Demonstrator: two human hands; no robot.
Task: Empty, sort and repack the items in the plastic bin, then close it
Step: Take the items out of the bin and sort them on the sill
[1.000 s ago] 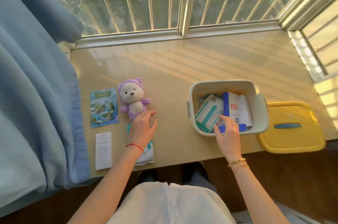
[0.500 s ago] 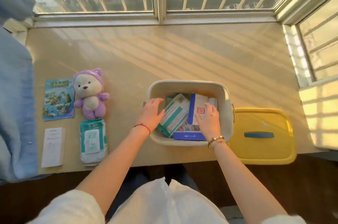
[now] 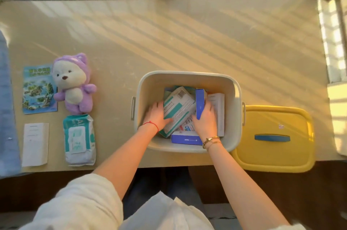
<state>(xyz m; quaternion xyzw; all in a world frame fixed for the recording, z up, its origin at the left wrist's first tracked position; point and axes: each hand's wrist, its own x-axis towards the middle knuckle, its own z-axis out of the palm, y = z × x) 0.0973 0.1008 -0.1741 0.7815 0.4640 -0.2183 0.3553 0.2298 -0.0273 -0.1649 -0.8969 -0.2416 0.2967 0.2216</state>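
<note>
Inside the plastic bin (image 3: 187, 76), the right hand (image 3: 205, 117) is wrapped around an upright blue box (image 3: 200, 102), while the left hand (image 3: 156, 115) grips the near-left edge of a tilted white-and-teal box (image 3: 178, 107) beside it. A flat blue box (image 3: 185, 138) lies against the bin's near wall. On the counter (image 3: 169, 42), the yellow lid (image 3: 272, 136) touches the bin's right side; well to the left lie a purple plush bear (image 3: 72, 84), a wipes pack (image 3: 79, 138), a booklet (image 3: 38, 89) and a white leaflet (image 3: 35, 143).
</note>
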